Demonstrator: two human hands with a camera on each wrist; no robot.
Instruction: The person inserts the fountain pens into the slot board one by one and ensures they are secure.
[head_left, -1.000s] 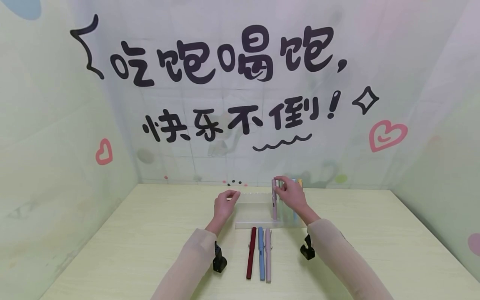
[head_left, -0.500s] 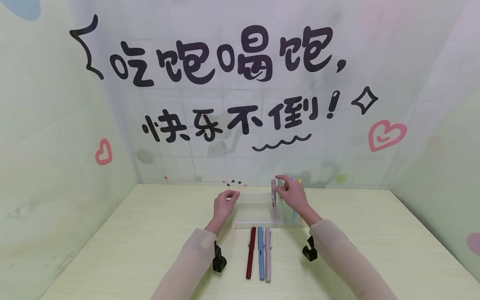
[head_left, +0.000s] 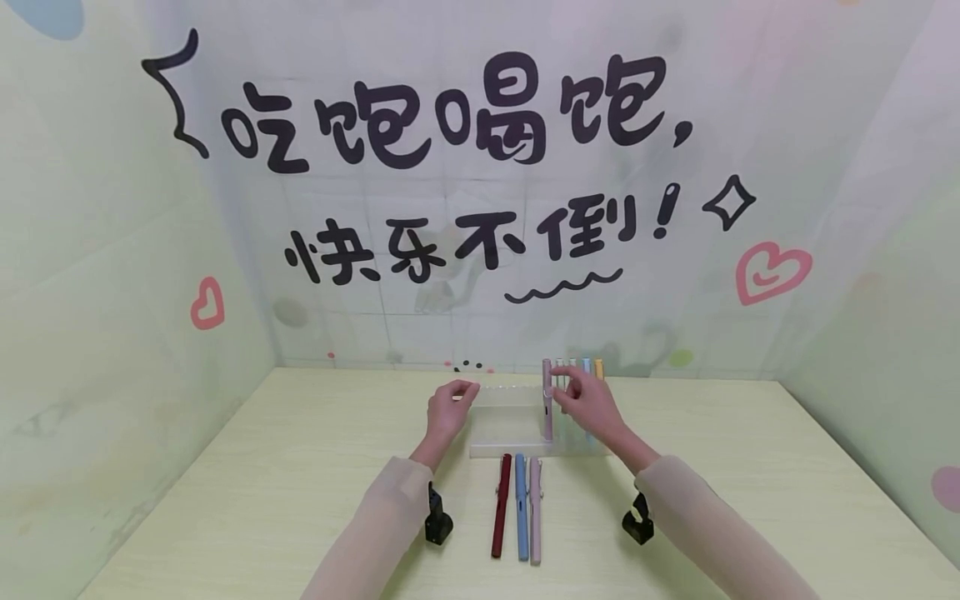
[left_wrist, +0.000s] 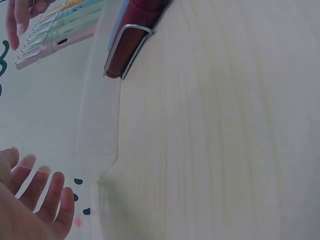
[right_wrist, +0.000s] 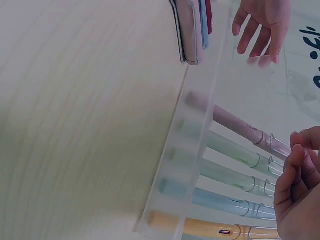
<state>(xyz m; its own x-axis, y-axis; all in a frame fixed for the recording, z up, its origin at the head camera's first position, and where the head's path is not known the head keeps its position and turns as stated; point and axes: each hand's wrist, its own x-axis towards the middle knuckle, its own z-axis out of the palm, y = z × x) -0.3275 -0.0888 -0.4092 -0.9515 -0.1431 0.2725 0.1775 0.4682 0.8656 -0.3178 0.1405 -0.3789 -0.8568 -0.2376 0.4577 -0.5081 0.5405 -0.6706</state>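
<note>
A clear pen stand (head_left: 507, 423) stands near the back of the table. My left hand (head_left: 447, 412) pinches its upper left edge; in the left wrist view the hand's fingers (left_wrist: 42, 197) show through the clear panel. Upright in the stand is a row of pens: a light purple pen (head_left: 547, 408), two pale green ones, a light blue pen (right_wrist: 220, 200) and a yellow pen (right_wrist: 207, 229). Beside the purple pen's cap is my right hand (head_left: 596, 408), thumb and index finger apart and loosely bent, not closed around it; whether a fingertip touches cannot be told.
In front of the stand lie a dark red pen (head_left: 502, 505), a blue pen (head_left: 522, 508) and a pinkish-purple pen (head_left: 536, 512), side by side. A printed cloth wall (head_left: 375, 333) rises behind the table (head_left: 300, 500). A black wrist camera (head_left: 438, 525) sits under the left sleeve.
My right hand has drawn slightly down and right from the purple pen's top, uncovering the pens behind it. The purple pen stays upright. My left hand keeps its place.
</note>
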